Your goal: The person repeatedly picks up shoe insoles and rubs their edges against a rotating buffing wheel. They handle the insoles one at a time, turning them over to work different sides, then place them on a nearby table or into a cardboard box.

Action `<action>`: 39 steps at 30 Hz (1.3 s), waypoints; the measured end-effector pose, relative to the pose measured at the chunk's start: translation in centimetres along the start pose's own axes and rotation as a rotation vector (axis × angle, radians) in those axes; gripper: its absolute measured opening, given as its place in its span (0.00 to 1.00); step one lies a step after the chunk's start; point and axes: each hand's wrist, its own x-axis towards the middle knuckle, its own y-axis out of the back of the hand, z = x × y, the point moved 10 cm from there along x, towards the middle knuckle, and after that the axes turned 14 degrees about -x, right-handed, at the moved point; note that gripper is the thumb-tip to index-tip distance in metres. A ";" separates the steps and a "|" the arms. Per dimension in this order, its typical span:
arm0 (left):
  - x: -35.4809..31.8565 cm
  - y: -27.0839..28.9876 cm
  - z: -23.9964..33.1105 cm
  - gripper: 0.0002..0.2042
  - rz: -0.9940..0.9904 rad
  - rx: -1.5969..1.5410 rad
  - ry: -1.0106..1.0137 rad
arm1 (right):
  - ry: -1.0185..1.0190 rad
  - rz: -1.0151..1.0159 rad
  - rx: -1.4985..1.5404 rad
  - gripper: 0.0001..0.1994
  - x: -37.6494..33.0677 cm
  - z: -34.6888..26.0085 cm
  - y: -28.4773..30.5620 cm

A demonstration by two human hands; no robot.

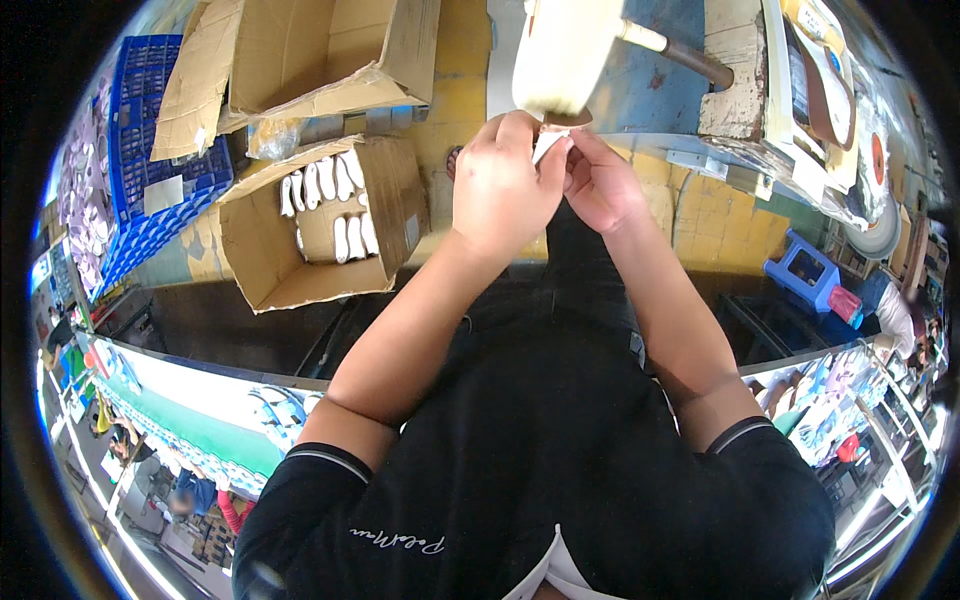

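My left hand (508, 185) and my right hand (606, 186) meet at the upper middle, closed around a small white piece with a brown edge (550, 146). Fingers cover most of it, so its kind is hard to make out. Right in front of my fingertips stands a large pale wheel (566, 58), mounted on a dark shaft (690, 60) from the right. Whether the piece touches the wheel I cannot tell. To the left of my hands, an open cardboard box (270, 275) holds several white sole-shaped pieces (328, 182) in two rows.
Behind that box is a bigger open carton (300, 50). A blue plastic crate (150, 215) of pale purple pieces stands far left. On the right are a worn machine housing (733, 120), and a blue plastic stool (805, 270). A green-and-white work surface (190, 410) lies at lower left.
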 end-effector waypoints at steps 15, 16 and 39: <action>-11.2 4.6 10.2 0.24 -0.037 -0.134 -0.507 | 0.127 -0.455 -0.059 0.30 -14.7 -1.6 -6.3; -11.7 5.0 10.9 0.25 -0.015 -0.176 -0.542 | 0.163 -0.465 -0.073 0.30 -15.8 -2.0 -7.0; -14.1 11.1 15.6 0.24 -0.009 -0.360 -0.452 | 0.346 -0.496 -0.355 0.27 -26.6 -4.0 -11.6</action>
